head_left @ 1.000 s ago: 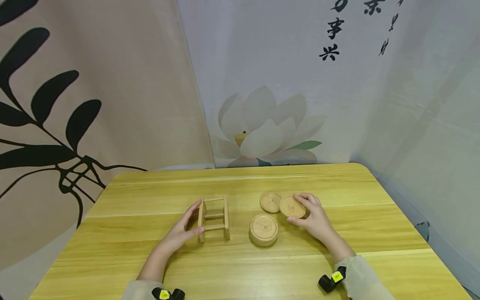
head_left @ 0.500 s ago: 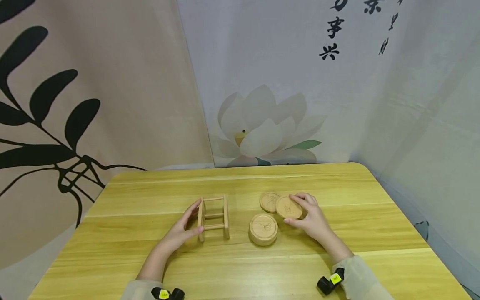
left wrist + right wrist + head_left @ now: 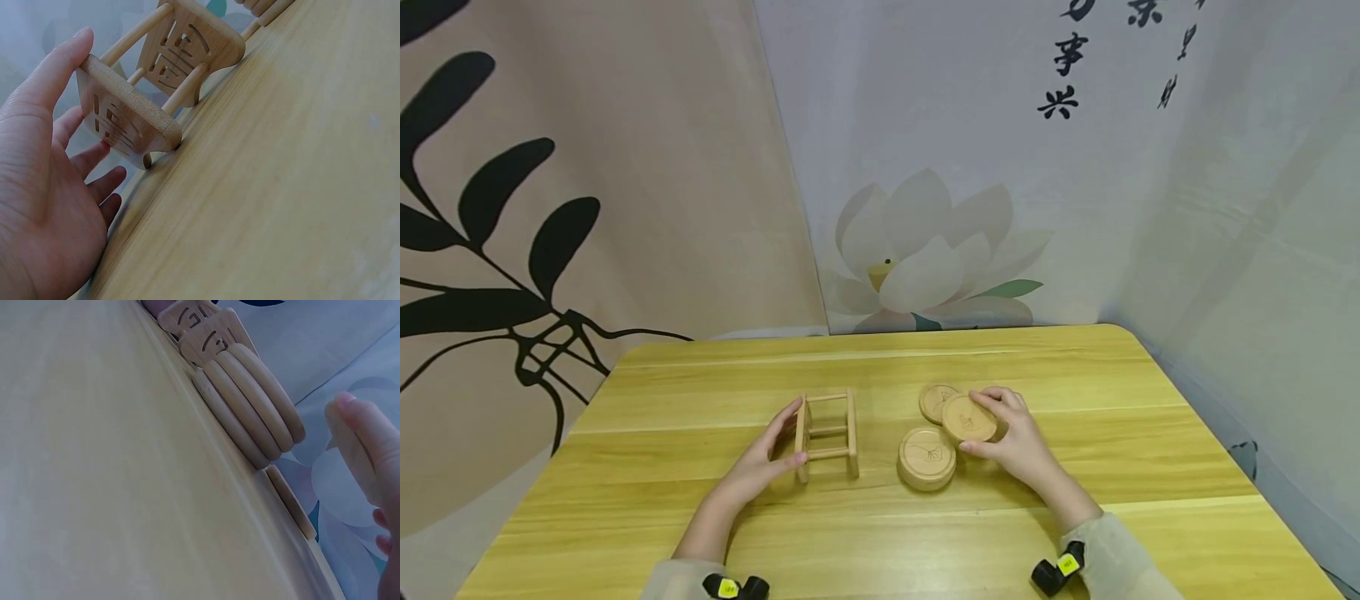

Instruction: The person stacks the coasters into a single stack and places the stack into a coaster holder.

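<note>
In the head view my left hand (image 3: 752,468) holds the near side panel of a small wooden coaster rack (image 3: 852,437). The left wrist view shows the thumb along the top edge of the slotted panel (image 3: 128,103), with fingers against its outer face. My right hand (image 3: 1018,437) pinches one round wooden coaster (image 3: 968,418) by its rim, raised off the table. It partly covers another coaster (image 3: 934,400) lying flat behind. Just left of and in front of the held coaster is a stack of several coasters (image 3: 927,454), its top one engraved with a line drawing.
Everything stands on a yellow wood-grain table (image 3: 880,542). A pale curtain (image 3: 700,167) with leaf, lotus and character prints hangs behind its far edge. Black wrist cameras (image 3: 1058,568) are strapped over both sleeves.
My right hand has carried its coaster a little to the left, closer to the stack and further over the flat coaster. The left hand and rack have stayed in place.
</note>
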{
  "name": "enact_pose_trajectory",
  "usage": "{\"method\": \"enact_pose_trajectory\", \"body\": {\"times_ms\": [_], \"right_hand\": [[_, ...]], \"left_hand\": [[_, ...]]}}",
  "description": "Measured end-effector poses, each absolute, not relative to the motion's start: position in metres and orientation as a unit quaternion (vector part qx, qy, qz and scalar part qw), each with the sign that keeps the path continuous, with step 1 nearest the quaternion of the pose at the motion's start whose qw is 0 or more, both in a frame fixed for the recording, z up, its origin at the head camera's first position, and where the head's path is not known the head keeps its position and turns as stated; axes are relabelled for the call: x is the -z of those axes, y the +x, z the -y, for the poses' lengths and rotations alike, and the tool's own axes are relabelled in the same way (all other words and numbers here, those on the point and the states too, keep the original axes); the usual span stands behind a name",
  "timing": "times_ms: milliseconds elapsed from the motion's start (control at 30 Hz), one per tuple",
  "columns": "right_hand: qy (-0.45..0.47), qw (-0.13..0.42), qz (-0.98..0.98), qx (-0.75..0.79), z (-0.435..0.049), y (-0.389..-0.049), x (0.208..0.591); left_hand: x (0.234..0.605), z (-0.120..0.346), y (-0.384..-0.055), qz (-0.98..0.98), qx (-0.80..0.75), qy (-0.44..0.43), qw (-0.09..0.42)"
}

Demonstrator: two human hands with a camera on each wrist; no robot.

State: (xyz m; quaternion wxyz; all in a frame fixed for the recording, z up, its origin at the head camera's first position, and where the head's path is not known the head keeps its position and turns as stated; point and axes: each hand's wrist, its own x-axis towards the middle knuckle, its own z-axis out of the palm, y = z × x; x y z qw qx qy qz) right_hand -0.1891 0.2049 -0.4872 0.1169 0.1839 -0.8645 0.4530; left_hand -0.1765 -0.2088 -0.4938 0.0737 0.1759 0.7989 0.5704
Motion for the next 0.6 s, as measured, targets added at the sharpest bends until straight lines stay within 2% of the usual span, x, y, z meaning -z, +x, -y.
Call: {"method": "enact_pose_trajectory", "body": {"times_ms": [600], "right_hand": [[0.202,0.116,0.857,-0.459,-0.185,-0.178,0.481]], "left_hand": [[0.496,0.209,-0.178,-0.799,-0.57,0.179,0.073]]}}
